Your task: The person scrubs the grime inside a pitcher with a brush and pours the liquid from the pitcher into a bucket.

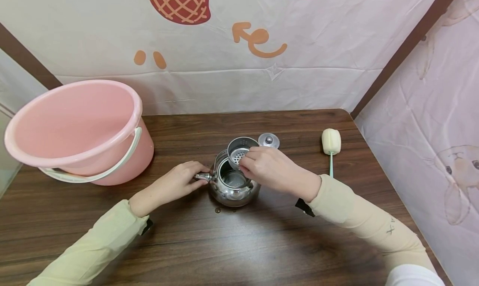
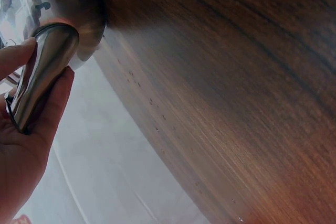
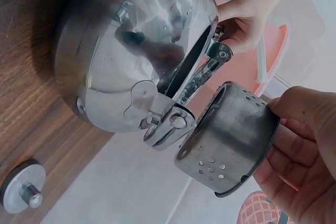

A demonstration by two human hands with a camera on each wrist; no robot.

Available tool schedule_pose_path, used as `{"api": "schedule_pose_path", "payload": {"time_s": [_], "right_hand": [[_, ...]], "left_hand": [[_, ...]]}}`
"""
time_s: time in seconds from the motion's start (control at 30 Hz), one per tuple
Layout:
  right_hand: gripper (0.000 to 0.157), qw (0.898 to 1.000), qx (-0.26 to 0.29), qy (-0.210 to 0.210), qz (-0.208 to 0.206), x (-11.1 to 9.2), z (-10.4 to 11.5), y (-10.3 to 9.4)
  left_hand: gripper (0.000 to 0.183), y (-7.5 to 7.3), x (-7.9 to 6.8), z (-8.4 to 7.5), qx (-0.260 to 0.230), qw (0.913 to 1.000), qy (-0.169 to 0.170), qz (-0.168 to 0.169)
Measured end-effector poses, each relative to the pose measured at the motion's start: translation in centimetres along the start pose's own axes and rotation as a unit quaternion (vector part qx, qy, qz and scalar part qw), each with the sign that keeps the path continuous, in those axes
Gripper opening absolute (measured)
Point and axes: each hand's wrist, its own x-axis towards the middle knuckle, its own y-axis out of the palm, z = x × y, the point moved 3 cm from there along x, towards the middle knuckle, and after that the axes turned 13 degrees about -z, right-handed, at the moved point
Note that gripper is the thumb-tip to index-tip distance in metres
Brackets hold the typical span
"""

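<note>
A shiny steel teapot (image 1: 233, 195) stands lidless on the table, its round mouth facing up. At its left side my left hand (image 1: 176, 181) grips the tapered metal spout (image 2: 46, 64) between thumb and fingers. My right hand (image 1: 271, 169) pinches the rim of a perforated metal strainer basket (image 3: 228, 137), thumb on one side and fingers on the other. The basket is tilted over the back of the teapot's mouth, and its holed bottom shows in the head view. Behind the teapot, the round knobbed lid (image 1: 275, 144) lies on the table.
At the left stands a large pink bucket (image 1: 146, 151) with a white handle. A cream sponge brush (image 1: 331, 141) with a pale green stick lies at the right, partly hidden by the right forearm. Small water drops (image 1: 218, 210) dot the wooden table (image 1: 209, 252) before the teapot.
</note>
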Motion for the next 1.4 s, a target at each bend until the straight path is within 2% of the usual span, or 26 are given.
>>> {"api": "schedule_pose_path", "payload": {"time_s": [0.53,0.93,1.4], "right_hand": [[0.012,1.0,-0.002,0.016,-0.007,-0.3,-1.0,-0.3],[0.01,0.999,-0.008,0.036,0.0,-0.8,-1.9,-0.4],[0.008,0.999,-0.015,0.049,0.008,-1.2,-3.0,-0.5]], "left_hand": [[0.019,0.1,0.0,0.1,0.005,0.9999,-0.008,0.004],[0.02,0.1,-0.1,0.0,0.005,1.0,-0.003,0.002],[0.02,0.1,-0.1,0.1,0.009,0.9999,-0.011,0.005]]}}
